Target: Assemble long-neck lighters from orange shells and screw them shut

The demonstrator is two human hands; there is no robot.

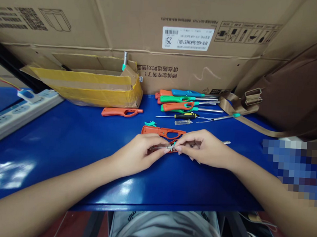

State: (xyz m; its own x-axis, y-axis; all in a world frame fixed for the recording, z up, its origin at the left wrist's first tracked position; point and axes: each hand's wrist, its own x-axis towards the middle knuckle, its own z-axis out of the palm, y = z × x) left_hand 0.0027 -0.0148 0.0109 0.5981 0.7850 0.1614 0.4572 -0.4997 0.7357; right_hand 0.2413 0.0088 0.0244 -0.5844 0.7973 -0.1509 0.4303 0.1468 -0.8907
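Observation:
My left hand (138,153) is closed around a clear lighter fuel tank (160,147), its valve end pointing right. At that end, the thumb and fingers of my right hand (206,149) are pinched together; what they grip is too small and covered to make out. Under the fingers lies an orange lighter half-shell (174,150), partly hidden. Just behind it is another orange half-shell (147,130), its inside showing. Small teal pieces (150,123) lie beside that one. A metal tube end (227,142) shows past my right hand.
Assembled lighters (178,106) are piled at the back. Near them lie a screwdriver (185,116), a second clear tank (183,122) and a metal tube (225,117) with wires. An orange lighter handle (121,112), a yellow-taped box (95,93) and a power strip (21,112) are on the left.

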